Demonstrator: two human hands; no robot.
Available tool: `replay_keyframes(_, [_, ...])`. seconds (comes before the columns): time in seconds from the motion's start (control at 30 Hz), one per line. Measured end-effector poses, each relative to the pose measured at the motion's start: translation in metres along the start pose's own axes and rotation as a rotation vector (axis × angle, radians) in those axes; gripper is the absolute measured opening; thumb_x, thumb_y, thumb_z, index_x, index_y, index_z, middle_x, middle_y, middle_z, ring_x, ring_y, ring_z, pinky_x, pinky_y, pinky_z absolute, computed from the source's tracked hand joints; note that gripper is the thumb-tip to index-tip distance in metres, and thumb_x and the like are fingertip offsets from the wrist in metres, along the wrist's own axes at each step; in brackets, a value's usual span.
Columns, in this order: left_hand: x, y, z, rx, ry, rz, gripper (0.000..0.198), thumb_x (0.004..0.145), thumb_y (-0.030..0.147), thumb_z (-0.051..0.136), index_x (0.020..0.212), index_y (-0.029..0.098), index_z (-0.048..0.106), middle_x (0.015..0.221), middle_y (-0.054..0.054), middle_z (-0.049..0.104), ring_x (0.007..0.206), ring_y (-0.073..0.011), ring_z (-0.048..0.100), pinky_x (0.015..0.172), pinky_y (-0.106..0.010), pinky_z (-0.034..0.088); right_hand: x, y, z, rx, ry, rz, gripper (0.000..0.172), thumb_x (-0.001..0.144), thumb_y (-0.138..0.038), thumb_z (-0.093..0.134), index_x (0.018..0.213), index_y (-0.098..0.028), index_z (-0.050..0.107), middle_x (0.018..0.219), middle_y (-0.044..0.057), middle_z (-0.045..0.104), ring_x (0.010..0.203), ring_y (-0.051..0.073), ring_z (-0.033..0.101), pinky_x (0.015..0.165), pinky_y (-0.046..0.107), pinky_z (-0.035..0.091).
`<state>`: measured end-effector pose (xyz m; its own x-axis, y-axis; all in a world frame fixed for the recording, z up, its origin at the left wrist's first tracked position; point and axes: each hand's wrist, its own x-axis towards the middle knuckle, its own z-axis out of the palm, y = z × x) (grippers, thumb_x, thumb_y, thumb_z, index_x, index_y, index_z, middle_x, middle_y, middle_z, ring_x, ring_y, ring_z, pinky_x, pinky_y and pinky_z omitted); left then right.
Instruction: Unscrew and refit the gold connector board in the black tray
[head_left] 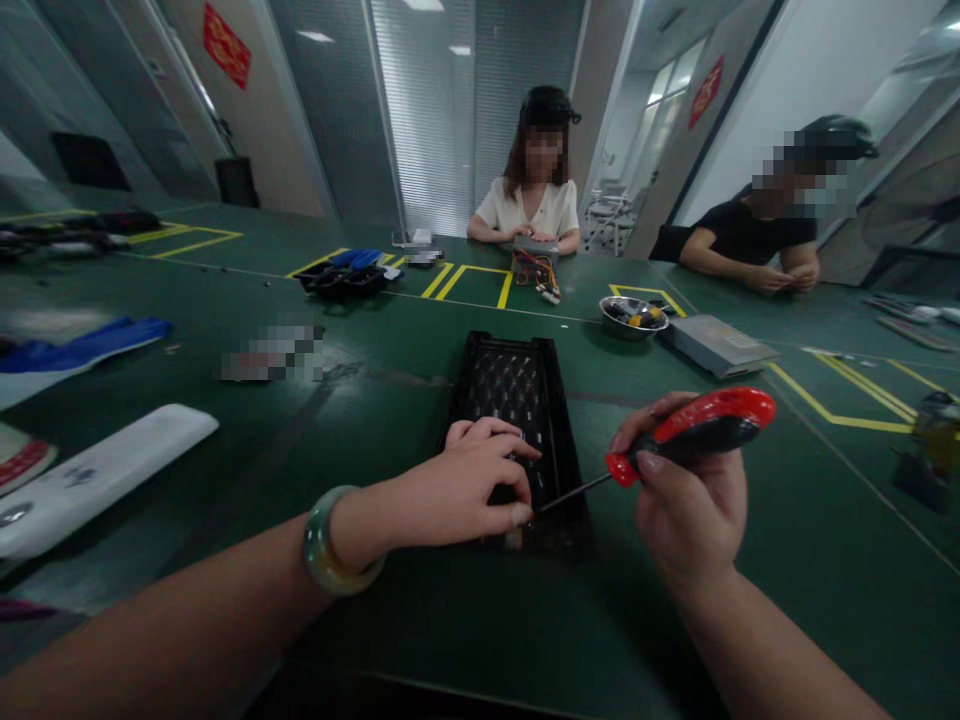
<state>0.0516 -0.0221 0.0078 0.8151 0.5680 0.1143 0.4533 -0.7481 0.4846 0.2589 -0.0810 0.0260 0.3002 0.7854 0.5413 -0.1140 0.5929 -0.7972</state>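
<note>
A black rectangular frame (pixel 559 410) with a patterned inner panel lies on the green table in front of me. My left hand (pixel 472 485), with a bangle (pixel 321 545) on the wrist, rests on its near left part, fingers spread and bent over the panel. My right hand (pixel 690 500) is closed round a red and black screwdriver (pixel 705 425) to the right of the frame. The screwdriver's thin shaft points left and down, and its tip is by my left thumb at the near end of the frame. The exact contact point is too small to tell.
A metal bowl (pixel 634 325) of tools and a grey box (pixel 718 345) stand beyond my right hand. At the left lie a white elongated casing (pixel 112 480) and a blue-and-white item (pixel 90 350). Two people sit across the table; one touches a wired metal unit (pixel 534 262).
</note>
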Motion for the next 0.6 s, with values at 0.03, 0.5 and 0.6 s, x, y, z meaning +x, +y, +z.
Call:
replay_keyframes(0.03, [0.0,0.0,0.0,-0.002,0.001,0.0,0.011,0.087,0.038,0.067,0.087,0.03,0.075,0.136,0.001,0.06,0.135,-0.0302,0.036,0.106,-0.051,0.019,-0.001,-0.001,0.0,0.007,-0.01,-0.034,0.031,0.072,-0.011,0.064,0.1,-0.023,0.06,0.084,-0.001,0.058,0.067,0.016,0.059,0.056,0.029,0.046])
replay_keyframes(0.5, [0.001,-0.001,0.001,-0.026,0.008,-0.01,0.012,0.087,0.037,0.066,0.085,0.029,0.076,0.133,0.002,0.061,0.133,-0.0314,0.035,0.105,-0.051,0.019,-0.011,-0.008,0.0,-0.046,-0.217,-0.085,0.03,0.08,-0.009,0.063,0.106,-0.022,0.054,0.082,0.001,0.061,0.07,0.016,0.059,0.058,0.028,0.047])
replay_keyframes(0.6, [0.001,-0.002,0.001,-0.039,0.005,-0.011,0.012,0.087,0.037,0.067,0.086,0.029,0.076,0.133,0.002,0.061,0.133,-0.0313,0.036,0.105,-0.052,0.019,-0.01,-0.008,0.001,-0.06,-0.2,-0.087,0.028,0.08,-0.01,0.063,0.105,-0.021,0.055,0.081,0.001,0.061,0.07,0.016,0.059,0.059,0.028,0.048])
